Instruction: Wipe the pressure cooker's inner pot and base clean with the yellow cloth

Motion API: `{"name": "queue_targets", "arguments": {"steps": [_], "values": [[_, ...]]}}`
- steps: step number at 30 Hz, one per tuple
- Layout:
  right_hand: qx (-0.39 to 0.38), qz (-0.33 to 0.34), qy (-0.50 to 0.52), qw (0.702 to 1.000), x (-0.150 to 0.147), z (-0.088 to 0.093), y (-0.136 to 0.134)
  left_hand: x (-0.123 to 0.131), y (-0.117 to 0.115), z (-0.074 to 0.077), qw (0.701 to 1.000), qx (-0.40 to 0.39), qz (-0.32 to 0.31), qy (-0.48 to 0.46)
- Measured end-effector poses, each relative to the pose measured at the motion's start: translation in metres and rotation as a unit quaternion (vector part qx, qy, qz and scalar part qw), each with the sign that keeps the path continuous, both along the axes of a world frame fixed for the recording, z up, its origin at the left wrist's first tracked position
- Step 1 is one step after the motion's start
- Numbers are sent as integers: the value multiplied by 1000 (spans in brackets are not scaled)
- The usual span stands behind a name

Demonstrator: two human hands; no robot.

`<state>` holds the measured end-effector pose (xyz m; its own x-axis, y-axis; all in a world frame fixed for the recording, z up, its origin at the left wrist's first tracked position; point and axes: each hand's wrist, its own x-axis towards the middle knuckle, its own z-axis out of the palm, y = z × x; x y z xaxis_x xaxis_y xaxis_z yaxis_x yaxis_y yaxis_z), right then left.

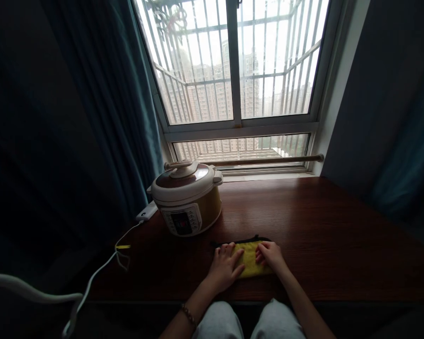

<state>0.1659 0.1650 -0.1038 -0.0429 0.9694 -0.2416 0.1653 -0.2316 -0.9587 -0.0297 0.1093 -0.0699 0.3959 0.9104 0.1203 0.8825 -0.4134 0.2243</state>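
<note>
A flat yellow fabric piece (250, 259), which looks like a pouch, lies on the wooden table with a black strip along its far edge. My left hand (226, 266) rests palm down over its left part, fingers spread. On the right part sits my right hand (270, 256), its fingers curled in against the yellow fabric. Whatever may be between those fingertips is too small to make out.
A white and gold electric cooker (187, 197) stands on the table (275, 207), left of and beyond my hands. A white power strip (146, 212) and its cable (99, 273) are at the left. Behind the table is a barred window (236, 70), with a blue curtain (127, 117) beside it.
</note>
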Motion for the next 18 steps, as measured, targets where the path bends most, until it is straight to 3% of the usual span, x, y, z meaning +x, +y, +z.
{"name": "queue_targets", "arguments": {"steps": [7,9,11,13,15,16,18], "values": [[-15,-48,-53,997,-5,5,-12,-6,2,10,995,-43,-37,-77],[-19,-44,-56,997,-6,14,-11,-16,1,25,985,-42,-68,-151],[-14,-33,-48,998,-10,31,-3,-36,1,50,969,-7,-78,-235],[-3,-17,-35,999,-20,56,15,-66,7,81,950,91,-31,-296],[12,4,-23,1000,-37,88,41,-105,21,114,908,232,77,-340],[23,13,-21,999,-48,106,57,-126,32,129,870,294,145,-368],[54,20,-28,998,-73,140,90,-167,61,155,765,385,269,-441]]}}
